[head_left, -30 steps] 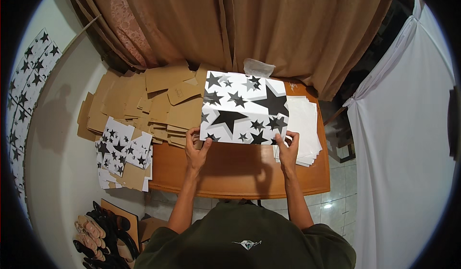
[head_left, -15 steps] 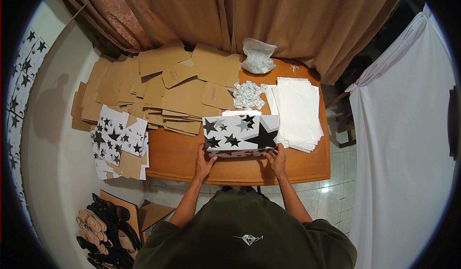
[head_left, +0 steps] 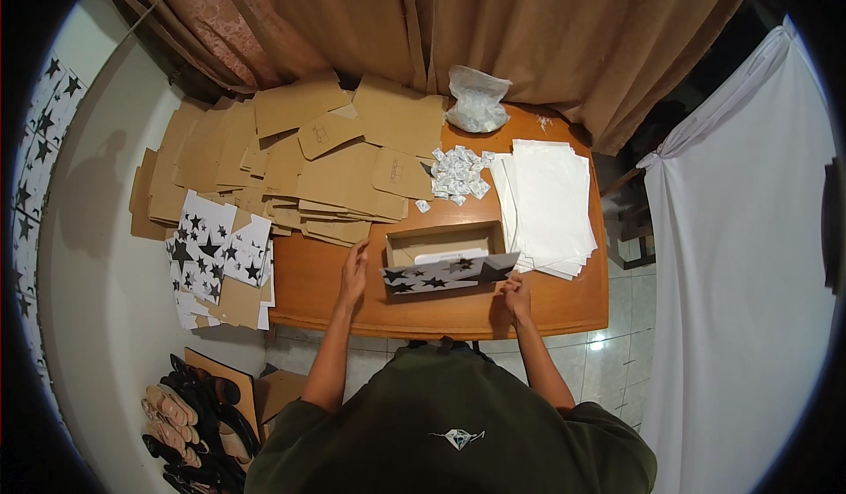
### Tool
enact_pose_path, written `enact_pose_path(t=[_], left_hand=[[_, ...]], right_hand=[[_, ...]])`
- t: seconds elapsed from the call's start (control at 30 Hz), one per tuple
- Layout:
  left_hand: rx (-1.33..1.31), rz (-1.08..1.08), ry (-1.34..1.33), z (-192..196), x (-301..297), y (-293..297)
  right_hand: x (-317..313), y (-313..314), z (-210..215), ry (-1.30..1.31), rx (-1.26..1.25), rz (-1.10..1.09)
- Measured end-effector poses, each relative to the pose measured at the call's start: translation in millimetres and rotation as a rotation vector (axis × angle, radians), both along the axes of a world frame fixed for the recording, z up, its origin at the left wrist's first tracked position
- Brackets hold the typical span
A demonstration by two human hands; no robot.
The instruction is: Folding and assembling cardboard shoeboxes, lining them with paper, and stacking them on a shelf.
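Observation:
A white cardboard box (head_left: pixel 448 233) with a black and grey star print sits on the table in front of me, its brown inside showing. Its star-printed lid (head_left: pixel 441 275) is tipped toward me along the near side. Something white (head_left: pixel 449 258) shows inside, partly hidden by the lid. Just left of the box, my left hand (head_left: pixel 354 274) is open, fingers stretched forward and apart from the cardboard. My right hand (head_left: pixel 517 298) is closed at the lid's near right corner, its fingers curled there and their tips partly hidden.
Flattened brown cardboard pieces (head_left: pixel 344 172) cover the table's back left, with star-printed sheets (head_left: pixel 211 256) nearer. Small white packets (head_left: pixel 461 173) and a plastic bag (head_left: pixel 478 102) lie behind the box. White paper (head_left: pixel 551 203) is stacked at right. Shoes (head_left: pixel 198 423) stand at lower left.
The box's lid has swung open toward me, uncovering the inside. My left hand has come off the box, moving left and forward. My right hand has shifted slightly right and nearer.

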State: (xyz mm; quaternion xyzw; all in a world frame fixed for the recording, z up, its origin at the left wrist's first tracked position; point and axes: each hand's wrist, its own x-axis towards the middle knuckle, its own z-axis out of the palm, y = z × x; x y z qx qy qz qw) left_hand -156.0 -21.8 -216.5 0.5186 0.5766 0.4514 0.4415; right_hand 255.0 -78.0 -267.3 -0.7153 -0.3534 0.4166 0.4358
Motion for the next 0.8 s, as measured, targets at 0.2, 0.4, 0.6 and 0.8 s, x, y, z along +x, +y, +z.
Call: enact_pose_path(t=[0.2,0.4,0.6,0.8], left_hand=[[-0.117,-0.297,0.038,32,12,54],[0.048,-0.231,0.214,14,-1,25],[-0.376,-0.328,0.082,50,31,-4],[-0.336,-0.27,0.023,37,69,-14]], right_hand=[[-17,14,24,0.772,-0.384,-0.112],[-30,34,52,0.872,-0.099,0.061],[-22,38,40,0.743,-0.156,0.057],[-32,32,88,0.416,-0.569,0.31]])
